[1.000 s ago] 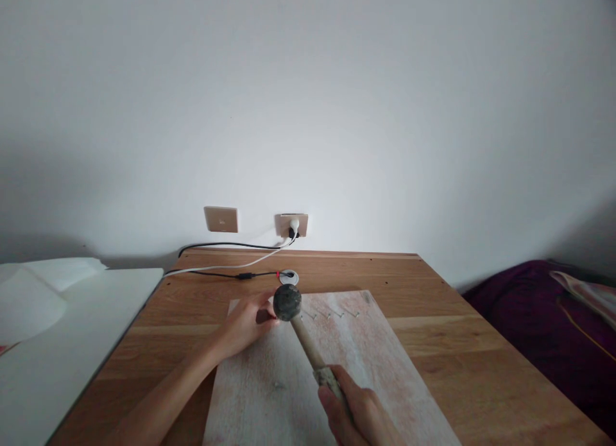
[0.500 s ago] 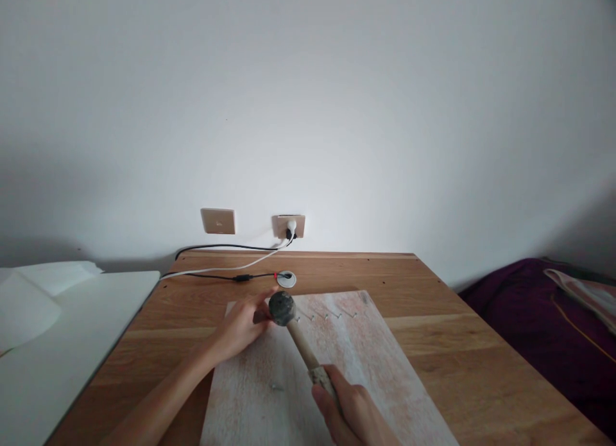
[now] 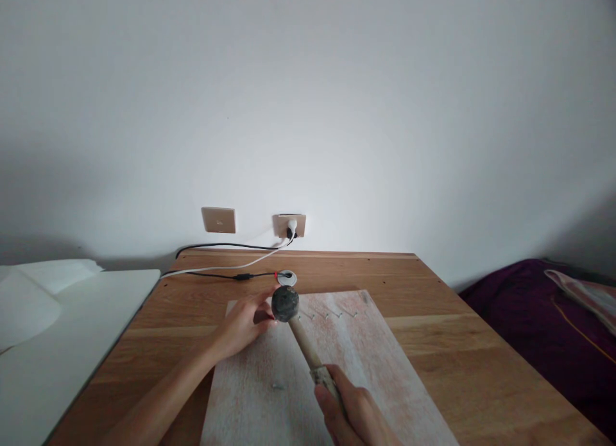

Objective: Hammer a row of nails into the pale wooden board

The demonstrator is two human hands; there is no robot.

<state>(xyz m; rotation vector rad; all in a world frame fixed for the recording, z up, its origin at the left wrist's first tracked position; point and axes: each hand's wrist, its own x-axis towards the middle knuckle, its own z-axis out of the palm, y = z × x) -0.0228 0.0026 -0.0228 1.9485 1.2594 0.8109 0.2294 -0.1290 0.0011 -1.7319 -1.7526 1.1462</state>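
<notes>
My right hand [image 3: 353, 407] is wrapped round the handle of a mallet [image 3: 305, 346] with a dark round head and a wooden shaft. The head is raised over the far left part of a whitish, worn board [image 3: 375, 382]. Just left of the head, my left hand [image 3: 245, 324] has its thumb and fingers curled together in a pinch. The mallet head hides the fingertips and whatever they hold. A row of several nails [image 3: 327, 316] stands in the board to the right of the mallet head. One loose nail [image 3: 278, 386] lies nearer to me.
Under the board is a wooden table [image 3: 433, 343], its back edge against the wall. Black and white cables [image 3: 226, 268] run across the back, near a round grommet [image 3: 287, 278] and a wall socket [image 3: 289, 226]. A white surface [image 3: 96, 324] adjoins on the left, purple fabric [image 3: 520, 305] on the right.
The mallet head has shifted slightly to the right and up. My left hand stays in nearly the same place, its fingers moved only a little.
</notes>
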